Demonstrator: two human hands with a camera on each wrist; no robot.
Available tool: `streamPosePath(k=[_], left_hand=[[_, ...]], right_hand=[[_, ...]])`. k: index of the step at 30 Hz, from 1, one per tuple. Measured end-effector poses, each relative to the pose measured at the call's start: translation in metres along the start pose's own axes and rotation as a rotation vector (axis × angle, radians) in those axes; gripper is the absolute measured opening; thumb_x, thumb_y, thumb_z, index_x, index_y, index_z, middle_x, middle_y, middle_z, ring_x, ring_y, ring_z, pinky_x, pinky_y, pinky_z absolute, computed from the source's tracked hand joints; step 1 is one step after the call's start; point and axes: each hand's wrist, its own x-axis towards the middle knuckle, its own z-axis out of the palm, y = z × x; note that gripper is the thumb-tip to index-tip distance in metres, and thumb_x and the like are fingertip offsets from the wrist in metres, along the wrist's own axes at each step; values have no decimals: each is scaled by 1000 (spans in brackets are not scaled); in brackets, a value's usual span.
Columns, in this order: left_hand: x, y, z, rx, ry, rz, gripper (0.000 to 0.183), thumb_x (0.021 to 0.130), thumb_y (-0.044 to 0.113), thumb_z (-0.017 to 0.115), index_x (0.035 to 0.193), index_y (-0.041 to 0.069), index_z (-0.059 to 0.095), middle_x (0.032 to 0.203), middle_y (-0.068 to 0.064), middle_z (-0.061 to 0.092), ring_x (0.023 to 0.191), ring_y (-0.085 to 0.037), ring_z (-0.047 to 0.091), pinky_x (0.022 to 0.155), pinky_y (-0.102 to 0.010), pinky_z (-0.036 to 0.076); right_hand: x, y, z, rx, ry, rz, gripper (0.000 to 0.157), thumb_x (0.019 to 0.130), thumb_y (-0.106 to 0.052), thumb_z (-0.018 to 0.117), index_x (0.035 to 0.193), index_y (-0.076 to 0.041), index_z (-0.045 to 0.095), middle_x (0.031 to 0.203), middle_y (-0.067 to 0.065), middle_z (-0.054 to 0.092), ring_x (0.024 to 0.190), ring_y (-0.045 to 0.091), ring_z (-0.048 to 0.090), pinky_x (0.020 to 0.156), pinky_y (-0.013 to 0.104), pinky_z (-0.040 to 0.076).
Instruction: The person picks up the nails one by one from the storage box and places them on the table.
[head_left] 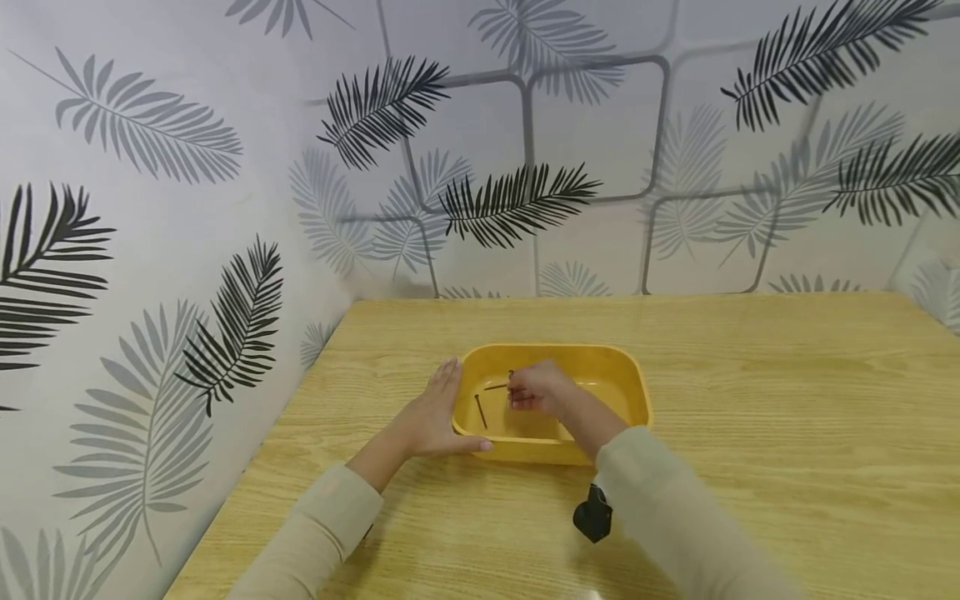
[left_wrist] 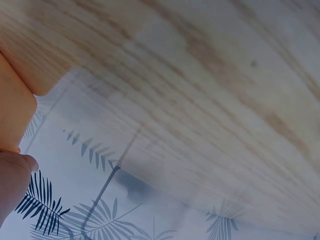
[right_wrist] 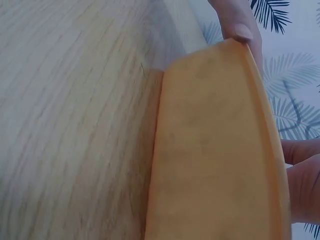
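A yellow plastic tray (head_left: 525, 451) sits on the table, its outer wall (right_wrist: 210, 135) filling much of the right wrist view. My left hand (head_left: 431, 417) rests around its left end, fingers straight along the rim and thumb along the front edge. Inside the tray, my right hand (head_left: 543, 389) has curled fingers and pinches a thin dark screw (head_left: 512, 376), which stands roughly upright. One dark screw (head_left: 481, 411) lies on the tray floor to the left. Another (head_left: 495, 387) lies behind it, partly near my fingertips. Threads are too small to see.
The wooden table (head_left: 787, 417) extends on both sides of the tray. Behind and to the left is a leaf-patterned wall covering (head_left: 480, 267). A black device (head_left: 592, 514) hangs under the right sleeve, close to the tabletop.
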Motion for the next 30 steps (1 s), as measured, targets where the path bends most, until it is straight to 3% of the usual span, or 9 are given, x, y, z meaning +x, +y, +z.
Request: streamPosePath(k=[20, 30], left_hand=[[-1, -1, 0, -19, 9, -8, 126, 67, 79, 55, 148, -1, 1, 156, -18, 0, 145, -30, 0, 116, -46, 14], [0, -1, 1, -5, 0, -13, 124, 69, 76, 57, 148, 1, -2, 157, -17, -1, 145, -27, -1, 116, -46, 14]], right_hand=[[-17, -19, -40, -77, 7, -67, 42, 90, 4, 46, 128, 20, 38, 62, 1, 53, 54, 8, 54, 58, 21, 51], [-25, -28, -64, -121, 11, -91, 46, 92, 2, 45, 134, 17, 34, 73, 3, 53, 60, 8, 55, 66, 22, 53]])
